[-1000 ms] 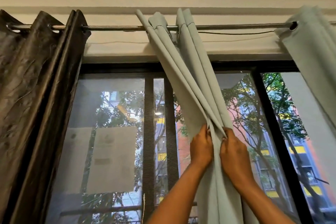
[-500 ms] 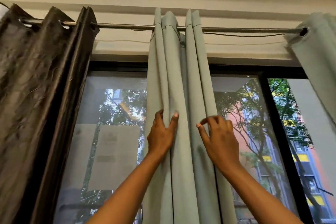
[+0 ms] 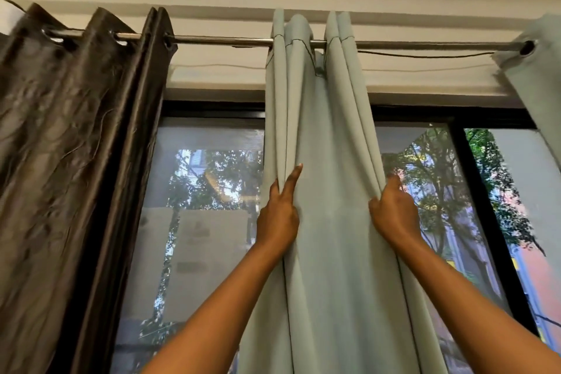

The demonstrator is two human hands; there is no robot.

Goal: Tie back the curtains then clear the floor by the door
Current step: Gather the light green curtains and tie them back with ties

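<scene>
A pale green curtain (image 3: 331,143) hangs in bunched folds from the metal rod (image 3: 224,39) in the middle of the window. My left hand (image 3: 277,215) grips its left folds, with one finger stretched up along the cloth. My right hand (image 3: 393,212) pinches the folds on its right edge. Both arms reach up from below. A dark brown curtain (image 3: 69,161) hangs gathered at the left. Another pale green curtain (image 3: 543,70) hangs at the far right, partly cut off.
Behind the curtains is a black-framed window (image 3: 479,197) with a mesh screen, showing trees and buildings outside. A thin cord (image 3: 425,55) sags under the rod at the right. The ceiling is close above. The floor and the door are out of view.
The pale green curtain swung from slanted to hanging straight. My hands let go of the pinched middle, moved apart, and now hold its left and right folds. The view shifted rightward.
</scene>
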